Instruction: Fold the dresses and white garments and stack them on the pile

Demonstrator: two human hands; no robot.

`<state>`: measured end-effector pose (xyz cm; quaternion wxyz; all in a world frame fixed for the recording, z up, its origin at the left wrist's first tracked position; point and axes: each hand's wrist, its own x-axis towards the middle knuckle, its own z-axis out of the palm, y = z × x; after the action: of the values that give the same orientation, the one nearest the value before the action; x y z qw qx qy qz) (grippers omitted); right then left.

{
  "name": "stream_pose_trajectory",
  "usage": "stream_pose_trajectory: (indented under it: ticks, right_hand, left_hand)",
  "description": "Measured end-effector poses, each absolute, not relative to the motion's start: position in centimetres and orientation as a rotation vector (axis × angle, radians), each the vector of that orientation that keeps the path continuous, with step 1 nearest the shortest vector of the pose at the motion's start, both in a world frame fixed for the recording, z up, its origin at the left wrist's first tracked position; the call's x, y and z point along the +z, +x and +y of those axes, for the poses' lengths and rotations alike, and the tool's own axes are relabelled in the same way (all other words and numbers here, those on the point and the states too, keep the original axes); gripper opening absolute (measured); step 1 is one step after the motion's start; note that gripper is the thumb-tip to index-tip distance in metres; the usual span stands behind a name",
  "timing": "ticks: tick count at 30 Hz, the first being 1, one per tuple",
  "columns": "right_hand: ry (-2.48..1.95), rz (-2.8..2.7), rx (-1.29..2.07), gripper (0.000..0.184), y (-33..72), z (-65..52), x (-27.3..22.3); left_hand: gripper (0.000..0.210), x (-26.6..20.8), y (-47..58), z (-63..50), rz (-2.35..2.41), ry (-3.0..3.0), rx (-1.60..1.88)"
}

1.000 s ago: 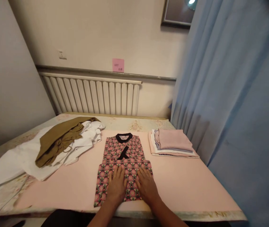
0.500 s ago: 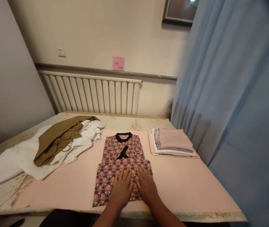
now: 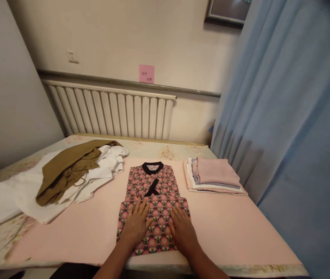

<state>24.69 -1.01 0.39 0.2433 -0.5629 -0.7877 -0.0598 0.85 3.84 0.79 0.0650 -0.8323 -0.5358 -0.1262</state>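
A pink-and-black patterned shirt (image 3: 160, 223) with a black collar lies folded, collar away from me. Its lower part is turned up over the front, and a black strip shows below the collar. My left hand (image 3: 138, 224) rests flat on the left side of the folded part, fingers spread. On the right side of the same panel my right hand (image 3: 183, 230) presses down, palm flat and fingers stretched forward. Neither hand grips anything. Parts of the shirt under both palms are hidden.
A pink cloth (image 3: 226, 228) covers much of the table. Crumpled white garments (image 3: 11, 195) and a brown garment (image 3: 63, 166) are heaped at left. Folded clothes (image 3: 217, 170) are stacked at right, beside a blue curtain (image 3: 269, 97). Behind the table stands a radiator (image 3: 112, 112).
My left hand has slid left across the shirt, widening the space between my hands. My right hand stays flat near the right edge. The view has shifted slightly.
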Motion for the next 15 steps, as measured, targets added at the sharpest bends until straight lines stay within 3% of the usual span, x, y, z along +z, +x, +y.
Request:
stream_pose_trajectory:
  ticks: [15]
  right_hand:
    - [-1.623, -2.327, -0.283, 0.051, 24.8, -0.5, 0.3]
  left_hand:
    - [0.057, 0.6, -3.1, 8.3, -1.784, -2.477, -0.511]
